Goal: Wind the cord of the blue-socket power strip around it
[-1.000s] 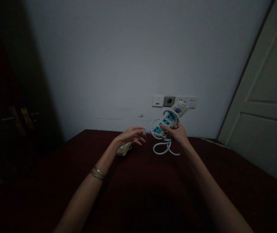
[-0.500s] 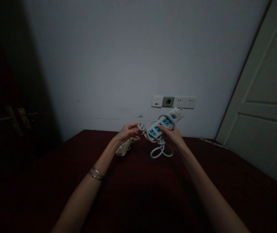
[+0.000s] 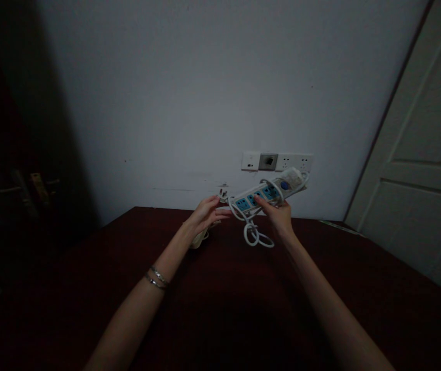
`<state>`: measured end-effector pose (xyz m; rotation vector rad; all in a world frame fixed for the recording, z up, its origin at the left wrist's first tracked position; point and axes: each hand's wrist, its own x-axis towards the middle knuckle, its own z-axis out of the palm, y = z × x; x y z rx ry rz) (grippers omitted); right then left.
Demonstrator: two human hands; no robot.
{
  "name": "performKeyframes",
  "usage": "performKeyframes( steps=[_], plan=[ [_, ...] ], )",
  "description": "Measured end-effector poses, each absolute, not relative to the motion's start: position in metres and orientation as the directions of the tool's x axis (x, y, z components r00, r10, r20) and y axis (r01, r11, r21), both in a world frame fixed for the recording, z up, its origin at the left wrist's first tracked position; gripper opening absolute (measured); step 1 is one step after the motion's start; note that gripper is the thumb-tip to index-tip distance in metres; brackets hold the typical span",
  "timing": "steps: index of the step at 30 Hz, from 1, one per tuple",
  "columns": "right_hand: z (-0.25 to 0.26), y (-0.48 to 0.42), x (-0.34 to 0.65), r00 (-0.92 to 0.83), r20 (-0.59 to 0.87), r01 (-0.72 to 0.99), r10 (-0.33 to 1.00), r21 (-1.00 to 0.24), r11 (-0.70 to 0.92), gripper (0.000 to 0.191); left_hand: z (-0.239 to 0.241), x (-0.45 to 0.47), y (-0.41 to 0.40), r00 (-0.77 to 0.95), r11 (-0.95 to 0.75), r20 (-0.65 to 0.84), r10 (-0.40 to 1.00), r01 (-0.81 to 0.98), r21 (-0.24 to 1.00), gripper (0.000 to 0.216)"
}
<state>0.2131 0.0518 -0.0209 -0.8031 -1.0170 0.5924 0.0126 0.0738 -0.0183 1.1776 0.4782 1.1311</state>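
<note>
My right hand [image 3: 277,212] grips a white power strip [image 3: 268,191] with blue sockets, held up above the dark red table [image 3: 220,288]. Its white cord [image 3: 254,231] is looped around the strip and hangs in coils below it. My left hand [image 3: 207,210] pinches the cord near its plug [image 3: 223,195], which sticks up above my fingers. A second, cream-coloured power strip [image 3: 197,239] lies on the table under my left hand. Two thin bracelets [image 3: 156,277] circle my left wrist.
A row of wall sockets [image 3: 277,161] sits on the grey wall just behind the strip. A white panelled door [image 3: 421,170] stands at the right. A dark door with a brass handle [image 3: 34,189] is at the left.
My right hand has raised and tilted the power strip flatter, pointing right. My left hand, open over the cream strip a second ago, now holds the cord by the plug.
</note>
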Motion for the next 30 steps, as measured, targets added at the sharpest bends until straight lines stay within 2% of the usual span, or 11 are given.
performKeyframes(
  steps=[7,13,24,30],
  plan=[
    [-0.027,0.056,0.213,0.516,0.63,0.007,0.58,-0.681,0.732,0.035,-0.027,0.034,0.075,0.476,0.247,0.038,0.879,-0.521,0.817,0.017],
    [-0.026,0.05,0.209,0.532,0.72,0.14,0.446,-0.594,0.792,0.028,-0.036,0.041,0.073,0.636,0.498,-0.109,0.764,-0.475,0.726,0.02],
    [-0.023,0.041,0.203,0.477,0.747,0.249,0.464,-0.621,0.743,0.033,-0.059,0.054,0.073,0.741,0.619,-0.217,0.635,-0.321,0.717,0.017],
    [-0.022,0.039,0.204,0.466,0.75,0.245,0.468,-0.618,0.747,0.032,-0.064,0.062,0.071,0.709,0.588,-0.201,0.676,-0.356,0.726,0.023]
  ],
)
